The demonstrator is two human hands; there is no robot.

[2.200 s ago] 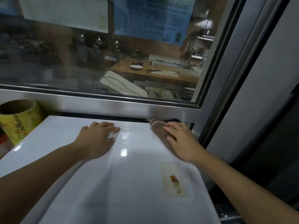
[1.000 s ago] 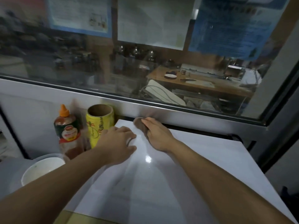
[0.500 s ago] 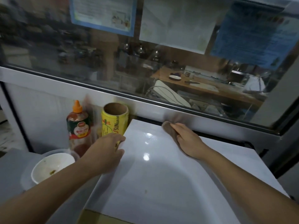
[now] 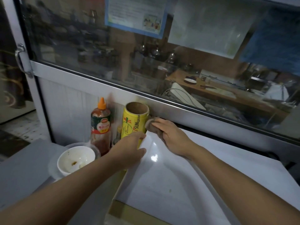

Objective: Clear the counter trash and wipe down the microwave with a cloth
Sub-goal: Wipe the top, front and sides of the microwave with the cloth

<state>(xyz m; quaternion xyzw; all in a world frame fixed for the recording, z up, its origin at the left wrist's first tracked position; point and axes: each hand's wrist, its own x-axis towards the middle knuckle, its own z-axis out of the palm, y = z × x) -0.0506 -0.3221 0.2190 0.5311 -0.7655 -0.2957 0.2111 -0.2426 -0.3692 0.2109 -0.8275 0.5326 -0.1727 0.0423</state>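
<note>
The white microwave (image 4: 186,184) fills the lower right, seen from above. My right hand (image 4: 172,137) holds a bunched brown cloth (image 4: 151,125) and presses it onto the microwave's back-left corner, close to the window frame. My left hand (image 4: 129,148) grips the microwave's left edge, thumb on the top and fingers against a yellow wrap roll (image 4: 134,120). A used white bowl (image 4: 76,158) with sauce stains sits in a clear plastic container on the grey counter (image 4: 24,168) to the left.
A red sauce bottle (image 4: 100,125) with an orange cap stands left of the yellow roll, against the white wall panel. The metal window frame (image 4: 211,120) runs right behind the microwave. Cardboard (image 4: 116,208) shows under the microwave's front-left corner.
My right hand slid the cloth left along the microwave's back edge to the back-left corner. My left hand moved off the top onto the left edge. The view swung left.
</note>
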